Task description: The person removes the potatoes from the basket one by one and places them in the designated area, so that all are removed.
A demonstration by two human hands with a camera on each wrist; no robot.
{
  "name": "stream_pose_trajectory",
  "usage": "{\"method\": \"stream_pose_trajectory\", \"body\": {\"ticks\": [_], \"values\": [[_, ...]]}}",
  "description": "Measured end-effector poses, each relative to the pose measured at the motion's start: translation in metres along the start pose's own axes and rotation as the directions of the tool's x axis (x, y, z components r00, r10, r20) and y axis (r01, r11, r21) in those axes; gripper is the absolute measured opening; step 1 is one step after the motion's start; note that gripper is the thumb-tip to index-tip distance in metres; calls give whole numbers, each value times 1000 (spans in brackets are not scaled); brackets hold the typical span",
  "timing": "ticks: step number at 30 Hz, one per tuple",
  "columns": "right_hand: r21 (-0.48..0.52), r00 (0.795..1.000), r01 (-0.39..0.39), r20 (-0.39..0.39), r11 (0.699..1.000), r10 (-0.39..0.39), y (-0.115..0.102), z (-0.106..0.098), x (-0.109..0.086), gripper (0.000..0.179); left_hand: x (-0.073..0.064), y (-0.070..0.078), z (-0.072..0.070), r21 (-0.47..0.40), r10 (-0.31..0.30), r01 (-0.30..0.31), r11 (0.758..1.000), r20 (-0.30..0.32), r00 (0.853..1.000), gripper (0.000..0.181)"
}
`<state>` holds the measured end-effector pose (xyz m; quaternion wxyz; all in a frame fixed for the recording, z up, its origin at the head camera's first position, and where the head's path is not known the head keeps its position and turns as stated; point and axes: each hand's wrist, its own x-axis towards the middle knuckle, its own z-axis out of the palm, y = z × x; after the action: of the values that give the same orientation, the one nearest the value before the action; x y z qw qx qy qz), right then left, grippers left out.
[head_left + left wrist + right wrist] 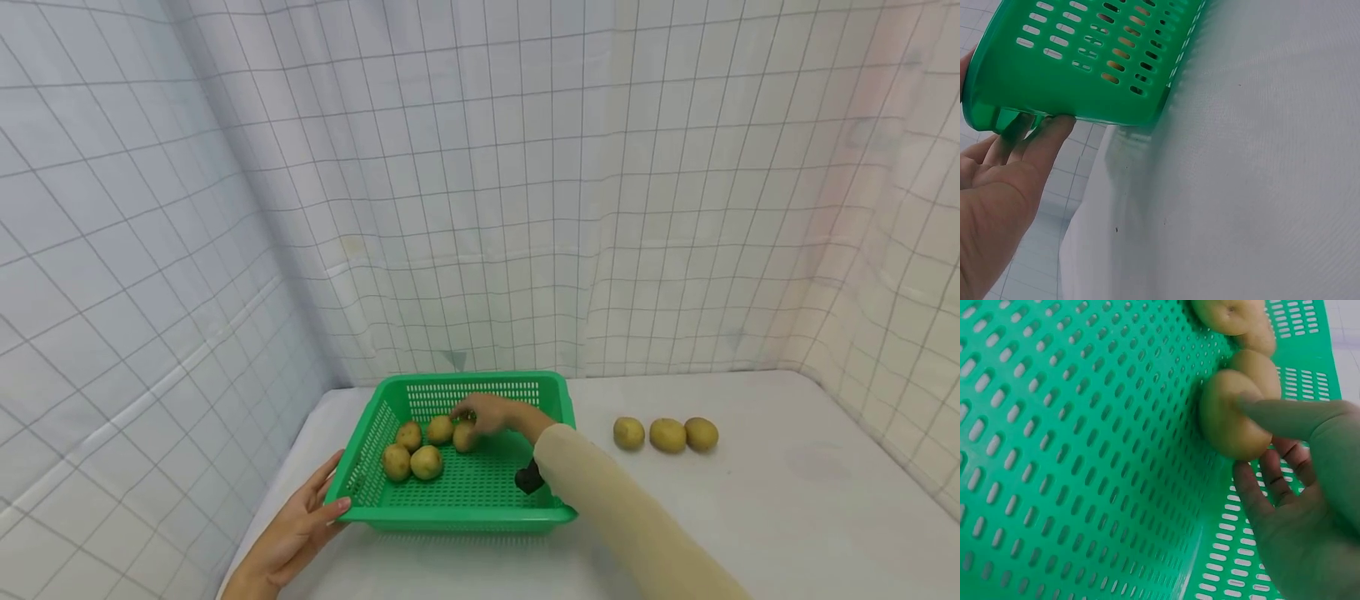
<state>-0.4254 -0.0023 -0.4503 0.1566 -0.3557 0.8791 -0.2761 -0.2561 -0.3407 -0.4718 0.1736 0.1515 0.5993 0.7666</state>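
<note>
While my right hand (491,414) pinches it between thumb and fingers, a yellow-brown potato (463,439) sits inside a green plastic basket (450,514), toward the far side near the middle. I cannot tell whether it touches the basket floor. Four more potatoes (427,462) lie in the left half: one just to the left of the held potato, one farther left, and two nearer to me, side by side. My left hand (300,525) grips the basket at its near left corner, thumb over the rim and fingers on the left outer side. The basket is rectangular, with slotted walls and a perforated floor. A cream sleeve (630,508) covers my right forearm and crosses the basket's near right corner; a small black object (529,477) shows by the wrist. Right of the basket, three potatoes (667,435) lie in a row on a white-covered table (787,500), the right two touching. White, grid-lined sheets (487,167) hang on the far, left and right sides.
</note>
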Motion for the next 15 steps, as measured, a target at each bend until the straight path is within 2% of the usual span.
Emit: {"method": "stream_pose_trajectory", "body": {"ticks": [3,10,15], "values": [[-4,1000,18,18,1000,-18,0,-1,-2,45,0,1,0,-3,-4,4,1000,0,1000,82],[0,999,-5,41,1000,5,1,-1,-4,39,1,2,-1,-11,-17,18,1000,31,999,81],[26,999,2,40,1000,-3,-3,-4,-4,39,1,3,0,-16,-37,38,999,25,999,81]]}}
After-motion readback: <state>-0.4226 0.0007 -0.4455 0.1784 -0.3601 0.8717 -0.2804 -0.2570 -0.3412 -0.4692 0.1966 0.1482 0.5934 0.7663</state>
